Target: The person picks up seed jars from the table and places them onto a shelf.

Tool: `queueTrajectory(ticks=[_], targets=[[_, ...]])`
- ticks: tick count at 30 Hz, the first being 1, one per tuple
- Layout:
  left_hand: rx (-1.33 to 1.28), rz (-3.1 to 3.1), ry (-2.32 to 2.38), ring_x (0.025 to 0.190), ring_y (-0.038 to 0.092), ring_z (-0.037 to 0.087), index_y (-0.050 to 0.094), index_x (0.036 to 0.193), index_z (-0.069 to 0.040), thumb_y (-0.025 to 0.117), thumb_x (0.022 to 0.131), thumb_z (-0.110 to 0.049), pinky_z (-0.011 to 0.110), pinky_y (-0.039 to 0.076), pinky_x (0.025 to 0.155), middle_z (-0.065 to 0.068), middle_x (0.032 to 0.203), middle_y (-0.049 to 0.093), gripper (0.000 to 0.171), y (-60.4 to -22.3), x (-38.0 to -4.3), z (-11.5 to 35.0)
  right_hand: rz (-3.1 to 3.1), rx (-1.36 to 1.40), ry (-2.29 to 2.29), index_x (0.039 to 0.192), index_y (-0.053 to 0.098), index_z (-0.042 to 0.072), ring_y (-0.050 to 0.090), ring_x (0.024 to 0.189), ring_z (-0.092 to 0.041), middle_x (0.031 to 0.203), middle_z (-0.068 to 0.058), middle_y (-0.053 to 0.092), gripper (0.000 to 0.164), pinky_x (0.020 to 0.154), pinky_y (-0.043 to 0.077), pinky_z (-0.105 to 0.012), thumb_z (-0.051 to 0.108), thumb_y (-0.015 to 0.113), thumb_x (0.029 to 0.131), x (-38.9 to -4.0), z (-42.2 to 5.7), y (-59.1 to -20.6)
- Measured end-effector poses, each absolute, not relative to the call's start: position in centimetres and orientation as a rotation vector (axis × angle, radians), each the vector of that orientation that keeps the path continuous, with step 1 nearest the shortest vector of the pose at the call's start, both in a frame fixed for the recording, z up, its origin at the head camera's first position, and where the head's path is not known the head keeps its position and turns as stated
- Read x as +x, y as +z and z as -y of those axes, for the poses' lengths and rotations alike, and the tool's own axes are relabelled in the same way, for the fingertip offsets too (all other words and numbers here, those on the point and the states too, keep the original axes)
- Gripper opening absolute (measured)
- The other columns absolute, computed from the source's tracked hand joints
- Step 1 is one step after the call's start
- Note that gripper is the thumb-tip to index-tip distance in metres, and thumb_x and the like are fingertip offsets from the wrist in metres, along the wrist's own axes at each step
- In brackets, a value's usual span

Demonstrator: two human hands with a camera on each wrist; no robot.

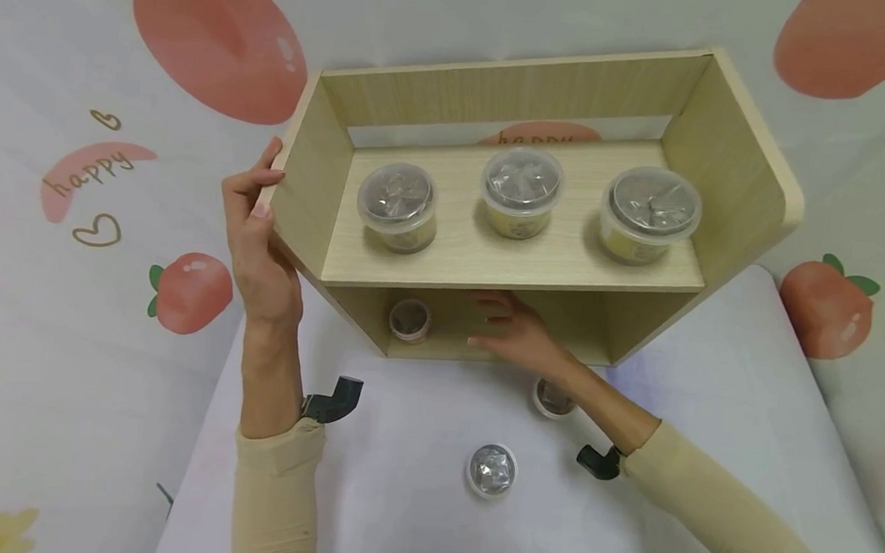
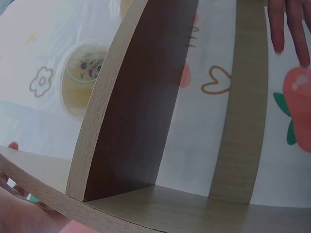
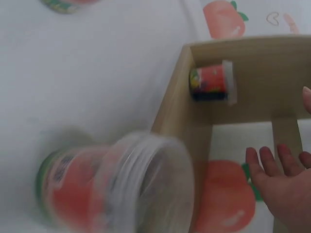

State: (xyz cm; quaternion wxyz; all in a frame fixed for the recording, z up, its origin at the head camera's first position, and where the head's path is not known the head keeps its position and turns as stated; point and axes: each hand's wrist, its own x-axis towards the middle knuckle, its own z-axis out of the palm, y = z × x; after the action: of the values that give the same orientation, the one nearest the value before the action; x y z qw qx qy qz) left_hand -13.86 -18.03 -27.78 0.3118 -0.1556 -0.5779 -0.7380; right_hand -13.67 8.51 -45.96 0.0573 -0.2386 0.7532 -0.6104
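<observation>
A two-level wooden shelf [image 1: 513,284] stands tilted in the head view. My left hand [image 1: 259,250] grips the front edge of its left side panel, thumb and fingers on either side. Inside the lower compartment, my right hand [image 1: 518,335] reaches with spread fingers and holds nothing; its fingertips are partly under the middle board. A small lidded tub [image 1: 410,321] with a red label, seen in the right wrist view [image 3: 210,82], sits in the lower left corner. Three larger tubs with clear lids, left [image 1: 397,207], middle [image 1: 522,193] and right [image 1: 650,212], stand on the upper level.
On the white tabletop [image 1: 394,491] one small lidded tub [image 1: 491,471] stands in front of the shelf. Another tub [image 1: 554,398] is partly hidden by my right forearm. A fruit-printed sheet [image 1: 111,292] hangs behind and at the sides.
</observation>
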Motion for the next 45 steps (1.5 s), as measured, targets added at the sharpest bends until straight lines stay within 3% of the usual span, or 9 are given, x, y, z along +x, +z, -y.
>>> queueTrajectory(ticks=[6,10,16,22,25,28,33,41,45], targets=[[-0.405,1.527,-1.942,0.139,0.039,0.031,0.058,0.105,-0.005,0.036,0.085,-0.018,0.037,0.042,0.1,0.02,0.143,0.047,0.032,-27.5,-13.8,17.9,-2.271,-0.766,-1.95,0.139,0.045,-0.009,0.048,0.127,-0.047,0.138,-0.03,0.048,0.069,0.097,0.046,-0.059,-0.011,0.077,0.078,-13.5,-10.9,-46.7],[-0.413,1.525,-1.938,0.139,0.038,0.03,0.057,0.105,-0.005,0.036,0.085,-0.018,0.037,0.041,0.101,0.02,0.144,0.046,0.032,-27.6,-13.8,17.8,-2.299,-0.755,-1.951,0.138,0.046,-0.005,0.049,0.127,-0.045,0.139,-0.026,0.05,0.067,0.097,0.046,-0.058,-0.01,0.077,0.079,-13.3,-12.1,-46.7],[-0.419,1.52,-1.944,0.139,0.038,0.03,0.057,0.105,-0.006,0.037,0.084,-0.019,0.037,0.042,0.101,0.019,0.143,0.047,0.031,-27.9,-14.0,18.3,-2.351,-0.773,-1.923,0.137,0.043,-0.014,0.047,0.125,-0.052,0.136,-0.032,0.049,0.064,0.097,0.044,-0.061,-0.014,0.073,0.08,-11.6,-12.7,-43.9],[-0.392,1.527,-1.94,0.139,0.039,0.029,0.057,0.104,-0.006,0.035,0.084,-0.017,0.036,0.042,0.099,0.018,0.143,0.048,0.033,-27.8,-13.8,18.2,-2.375,-0.809,-1.898,0.139,0.042,-0.014,0.044,0.129,-0.048,0.14,-0.031,0.047,0.067,0.102,0.046,-0.044,-0.017,0.072,0.079,-10.6,-13.9,-43.9],[-0.39,1.54,-1.932,0.139,0.039,0.03,0.057,0.104,-0.006,0.034,0.084,-0.017,0.037,0.042,0.099,0.019,0.142,0.047,0.033,-27.8,-13.8,18.1,-2.38,-0.786,-1.901,0.138,0.043,-0.013,0.045,0.13,-0.042,0.14,-0.03,0.048,0.065,0.103,0.045,-0.042,-0.017,0.071,0.08,-10.0,-14.7,-44.2],[-0.402,1.541,-1.924,0.139,0.039,0.03,0.057,0.105,-0.006,0.034,0.084,-0.018,0.037,0.041,0.1,0.019,0.143,0.047,0.033,-27.8,-13.9,18.0,-2.405,-0.775,-1.895,0.137,0.044,-0.013,0.049,0.131,-0.024,0.14,-0.031,0.048,0.064,0.103,0.045,-0.045,-0.016,0.072,0.08,-9.5,-15.2,-44.6],[-0.416,1.534,-1.923,0.139,0.038,0.03,0.057,0.105,-0.006,0.036,0.084,-0.02,0.037,0.04,0.103,0.019,0.144,0.047,0.033,-27.9,-14.1,18.1,-2.427,-0.751,-1.901,0.137,0.045,-0.014,0.048,0.126,-0.001,0.14,-0.033,0.048,0.065,0.103,0.046,-0.034,-0.015,0.074,0.079,-8.6,-16.0,-45.3],[-0.418,1.53,-1.919,0.137,0.041,0.034,0.057,0.105,-0.006,0.036,0.084,-0.02,0.038,0.043,0.099,0.02,0.143,0.047,0.033,-28.3,-14.3,18.5,-2.458,-0.744,-1.883,0.135,0.046,-0.015,0.05,0.129,-0.029,0.139,-0.033,0.049,0.065,0.102,0.045,-0.026,-0.015,0.075,0.076,-7.1,-16.6,-46.0],[-0.384,1.519,-1.938,0.136,0.042,0.034,0.058,0.105,-0.006,0.036,0.084,-0.019,0.038,0.042,0.099,0.018,0.142,0.048,0.033,-28.3,-14.3,18.4,-2.486,-0.75,-1.869,0.134,0.046,-0.016,0.05,0.13,-0.022,0.137,-0.033,0.05,0.068,0.103,0.043,-0.023,-0.016,0.077,0.073,-6.4,-16.9,-46.3]])
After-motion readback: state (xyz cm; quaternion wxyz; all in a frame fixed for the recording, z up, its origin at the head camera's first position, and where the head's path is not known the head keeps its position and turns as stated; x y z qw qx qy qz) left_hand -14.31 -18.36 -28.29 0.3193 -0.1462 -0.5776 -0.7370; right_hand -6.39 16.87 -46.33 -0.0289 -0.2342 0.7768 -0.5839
